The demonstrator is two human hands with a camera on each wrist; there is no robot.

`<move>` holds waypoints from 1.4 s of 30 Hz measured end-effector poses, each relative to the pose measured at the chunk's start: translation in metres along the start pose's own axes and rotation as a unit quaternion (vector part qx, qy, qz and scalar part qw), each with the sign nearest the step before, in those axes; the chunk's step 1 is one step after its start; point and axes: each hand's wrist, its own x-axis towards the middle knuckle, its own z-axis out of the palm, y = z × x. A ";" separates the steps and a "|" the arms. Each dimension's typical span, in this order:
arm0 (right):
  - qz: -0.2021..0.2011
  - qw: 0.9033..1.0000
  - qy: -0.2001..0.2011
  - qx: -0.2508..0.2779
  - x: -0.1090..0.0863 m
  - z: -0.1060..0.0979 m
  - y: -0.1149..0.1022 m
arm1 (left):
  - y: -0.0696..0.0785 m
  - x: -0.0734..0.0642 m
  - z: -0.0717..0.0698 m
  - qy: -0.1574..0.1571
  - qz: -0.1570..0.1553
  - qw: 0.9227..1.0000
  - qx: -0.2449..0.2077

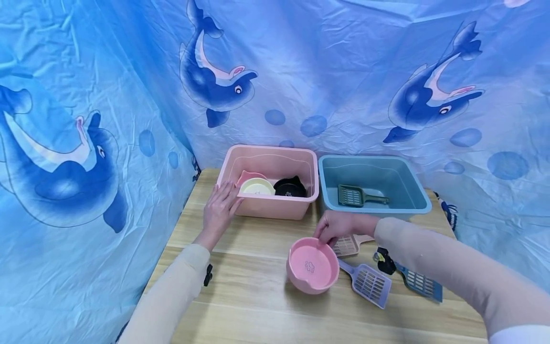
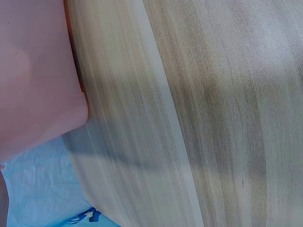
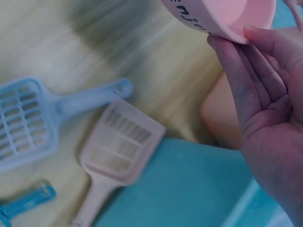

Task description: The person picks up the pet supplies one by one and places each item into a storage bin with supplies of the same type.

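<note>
My right hand [image 1: 337, 226] pinches the rim of a pink pet bowl [image 1: 312, 265] with a paw print inside. The bowl hangs above the table, tilted toward me; in the right wrist view thumb and fingers grip its edge. My left hand [image 1: 220, 206] rests with extended fingers on the near left rim of a pink bin [image 1: 275, 208]. Inside that bin sit a cream bowl [image 1: 257, 185], a black bowl [image 1: 290, 187] and another pink bowl [image 1: 249, 175]. The left wrist view shows only the bin's side and the table, with hardly any of the hand.
A blue bin [image 1: 412, 184] beside the pink one contains a dark green litter scoop [image 1: 353, 196]. On the wooden table [image 1: 240, 296] lie a purple scoop [image 1: 370, 284], a beige scoop [image 1: 346, 246] and a blue scoop [image 1: 423, 284], partly under my right arm. A dolphin-print curtain [image 1: 292, 71] surrounds the table.
</note>
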 end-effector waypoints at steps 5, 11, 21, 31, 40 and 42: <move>-0.011 1.000 -0.005 -0.024 -0.007 -0.023 -0.031 | -0.001 -0.001 -0.002 0.000 -0.007 1.000 0.004; -0.029 0.998 -0.001 -0.055 -0.014 -0.050 -0.063 | 0.000 0.000 -0.002 0.004 0.002 1.000 0.003; -0.025 0.994 0.041 -0.103 -0.008 -0.100 -0.109 | 0.001 0.002 -0.002 0.004 0.012 1.000 0.006; -0.026 0.977 0.085 -0.191 0.022 -0.134 -0.138 | 0.000 -0.001 -0.002 0.010 0.010 1.000 0.003; -0.021 0.965 0.122 -0.232 0.061 -0.148 -0.144 | 0.002 -0.002 -0.004 0.007 0.007 1.000 0.006; -0.016 0.963 0.129 -0.235 0.071 -0.151 -0.143 | 0.003 -0.002 -0.003 0.010 0.008 1.000 0.007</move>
